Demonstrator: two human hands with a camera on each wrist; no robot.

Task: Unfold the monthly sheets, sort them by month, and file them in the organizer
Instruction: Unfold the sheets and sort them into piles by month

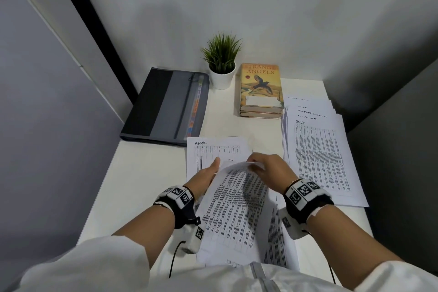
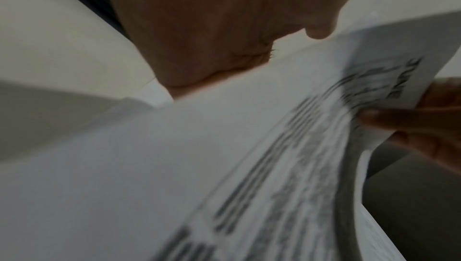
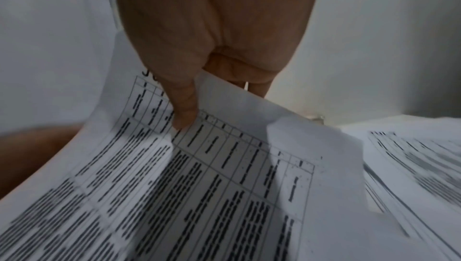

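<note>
1. Two hands share one printed sheet [image 1: 237, 206], lifted off the worktop [image 1: 142, 173] at 6 o'clock, close to the person's body.
2. Right hand [image 1: 267, 168]: grip closed on the sheet's far edge. In the right wrist view the thumb [image 3: 184, 111] presses the printed face and the fingers curl behind it.
3. Left hand [image 1: 206, 175]: grip along the sheet's left edge, thumb [image 1: 216, 163] extended over the edge. Remaining fingers are hidden under the paper, so I cannot tell how far they wrap.
4. Sheet is bowed and creased, far edge curling up. Left wrist view is blurred; its header looks like JUNE but is not certain.
5. APRIL sheet [image 1: 213, 147] lies flat at centre, partly under the held one.
6. Stack of sheets [image 1: 320, 149] at 3 o'clock, fanned, JULY on top, with the header tops of further sheets showing behind it.
7. More printed sheets [image 1: 277, 244] lie under the held one at 5 o'clock.
8. Organizer [image 1: 163, 106] at 10 o'clock, lying flat and closed, coloured tabs visible through its mesh pocket.
9. Potted plant [image 1: 221, 64] at 12 o'clock; two stacked books [image 1: 260, 90] just right of it, at 1 o'clock.
</note>
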